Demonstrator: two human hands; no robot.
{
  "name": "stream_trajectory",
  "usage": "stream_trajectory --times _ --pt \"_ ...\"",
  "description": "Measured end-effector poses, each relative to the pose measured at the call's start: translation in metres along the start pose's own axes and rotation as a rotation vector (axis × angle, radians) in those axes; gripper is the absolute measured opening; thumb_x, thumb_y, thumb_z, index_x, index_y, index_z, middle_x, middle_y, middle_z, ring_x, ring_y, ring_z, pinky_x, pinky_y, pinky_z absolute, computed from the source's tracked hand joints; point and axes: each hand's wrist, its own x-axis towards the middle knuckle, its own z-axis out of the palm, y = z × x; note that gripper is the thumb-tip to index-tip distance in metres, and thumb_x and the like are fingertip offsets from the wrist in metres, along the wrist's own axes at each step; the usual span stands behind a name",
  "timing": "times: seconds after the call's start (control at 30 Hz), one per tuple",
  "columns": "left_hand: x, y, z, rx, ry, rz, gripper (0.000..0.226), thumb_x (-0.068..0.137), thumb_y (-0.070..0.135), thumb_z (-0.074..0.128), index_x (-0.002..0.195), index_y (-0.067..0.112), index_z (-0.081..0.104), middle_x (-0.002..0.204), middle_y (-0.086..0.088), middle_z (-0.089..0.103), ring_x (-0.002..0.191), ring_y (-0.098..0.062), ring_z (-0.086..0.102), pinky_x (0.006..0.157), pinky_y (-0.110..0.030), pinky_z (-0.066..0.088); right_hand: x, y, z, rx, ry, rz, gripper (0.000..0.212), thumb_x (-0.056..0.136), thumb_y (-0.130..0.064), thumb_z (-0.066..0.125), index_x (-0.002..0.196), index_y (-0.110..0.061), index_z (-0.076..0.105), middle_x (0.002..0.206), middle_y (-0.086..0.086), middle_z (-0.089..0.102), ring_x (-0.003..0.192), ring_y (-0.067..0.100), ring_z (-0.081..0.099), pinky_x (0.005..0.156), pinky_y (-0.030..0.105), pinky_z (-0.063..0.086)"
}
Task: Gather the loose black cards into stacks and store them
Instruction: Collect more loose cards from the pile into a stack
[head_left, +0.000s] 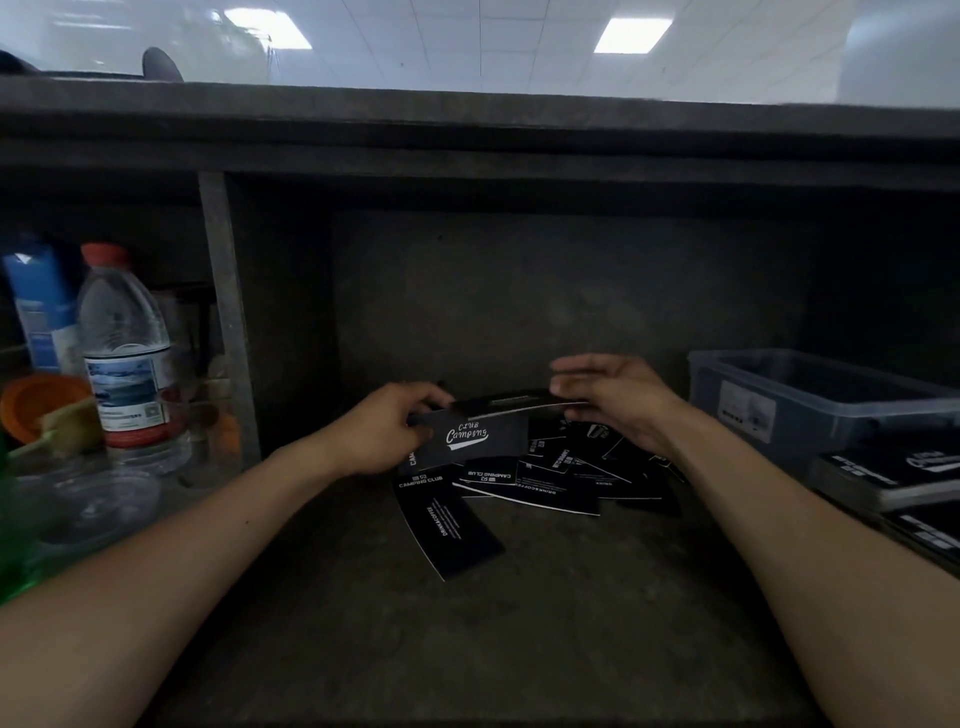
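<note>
**Stack up at centre frame**

Left hand (387, 431) pinches the held stack (483, 434) by its left end, fingers curled round it. Right hand (618, 400) hovers at its right end, fingers loosely spread (contact blurred, can't tell). Below, loose cards (545, 480) overlap on the bench (467, 649), too tangled to count; two neat stacks (883, 480) lie at right.

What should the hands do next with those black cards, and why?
Probably the right hand should close on the free end of the held cards and tap them square. The left hand grips them at one end only, the right hand is open just beside them, and the held bunch looks uneven. Many loose cards lie scattered underneath, waiting to be added.
</note>
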Motion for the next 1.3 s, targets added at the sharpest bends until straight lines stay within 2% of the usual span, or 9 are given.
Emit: stream_trajectory --times 0.17,0.27,0.5,0.63,0.73,0.83,1.0,1.13,1.3 --pt "0.0 0.002 0.001 -0.018 0.027 0.009 0.039 0.092 -0.007 0.059 0.114 0.025 0.062 0.103 -0.005 0.073 0.095 -0.026 0.073 0.08 -0.039 0.061 -0.002 -0.005 -0.004 0.043 -0.056 -0.007 0.033 0.078 -0.014 0.081 0.108 -0.002 0.071 0.102 0.008 0.076 0.094 0.02 0.073 0.085 0.03 0.059" --pt "0.0 0.003 0.002 -0.043 0.029 0.026 0.041 0.093 -0.005 0.06 0.11 0.032 0.062 0.104 -0.002 0.073 0.097 -0.021 0.073 0.083 -0.036 0.061 -0.002 0.003 -0.002 -0.412 -0.087 -0.091 0.038 0.061 -0.019 0.093 0.095 -0.017 0.076 0.09 0.001 0.077 0.086 0.013 0.072 0.083 0.025 0.056" --pt "0.0 0.003 0.002 0.018 0.047 0.026 0.037 0.092 -0.004 0.061 0.114 0.026 0.064 0.104 0.0 0.073 0.093 -0.01 0.072 0.075 -0.022 0.057 0.008 0.008 -0.005 -0.752 0.277 -0.287 0.016 0.073 -0.032 0.085 0.071 -0.031 0.069 0.075 -0.006 0.071 0.072 0.012 0.066 0.069 0.027 0.052" --pt "-0.001 0.002 0.002 0.053 0.06 0.031 0.036 0.089 -0.004 0.064 0.108 0.027 0.064 0.098 -0.001 0.074 0.082 -0.001 0.069 0.066 -0.012 0.051 0.007 0.002 -0.013 -0.461 0.398 -0.21 0.02 0.069 -0.049 0.082 0.073 -0.032 0.072 0.073 -0.007 0.073 0.066 0.014 0.068 0.071 0.033 0.056" --pt "-0.001 0.002 0.002 0.066 0.061 0.025 0.03 0.088 -0.001 0.066 0.108 0.022 0.065 0.098 -0.002 0.074 0.085 -0.007 0.071 0.07 -0.018 0.055 0.003 -0.008 -0.005 -0.065 0.283 -0.159 0.015 0.081 -0.019 0.08 0.092 -0.021 0.069 0.093 0.005 0.073 0.064 0.01 0.065 0.054 0.021 0.052" --pt "-0.001 0.003 0.002 0.081 0.065 0.009 0.03 0.089 0.001 0.067 0.109 0.023 0.063 0.1 -0.001 0.073 0.088 -0.011 0.071 0.076 -0.027 0.059 -0.001 -0.012 0.007 0.129 0.134 -0.128 0.051 0.083 0.002 0.072 0.126 -0.016 0.053 0.112 0.013 0.069 0.088 0.022 0.07 0.063 0.031 0.059" --pt "-0.001 -0.001 0.0 0.112 0.038 0.023 0.038 0.09 0.003 0.067 0.12 0.026 0.062 0.102 0.001 0.073 0.094 -0.013 0.072 0.088 -0.041 0.059 -0.003 -0.006 0.018 0.076 0.018 -0.115 0.1 0.079 0.02 0.062 0.145 -0.047 0.031 0.116 0.003 0.065 0.102 0.022 0.068 0.073 0.043 0.062" --pt "-0.002 0.003 0.002 0.061 0.017 0.018 0.04 0.081 0.018 0.076 0.116 0.033 0.063 0.102 0.004 0.073 0.095 -0.011 0.072 0.09 -0.041 0.058 0.001 -0.003 0.019 0.188 0.037 -0.034 0.081 0.078 0.021 0.06 0.131 -0.04 0.05 0.127 0.008 0.057 0.108 0.027 0.063 0.076 0.045 0.061" --pt "-0.002 0.007 0.003 0.071 0.023 -0.018 0.042 0.077 0.038 0.083 0.115 0.037 0.063 0.105 0.01 0.071 0.096 -0.005 0.069 0.092 -0.035 0.057 -0.001 0.012 0.027 0.14 0.128 -0.011 0.047 0.07 -0.001 0.084 0.11 -0.02 0.068 0.11 0.009 0.07 0.076 0.016 0.07 0.057 0.026 0.056"
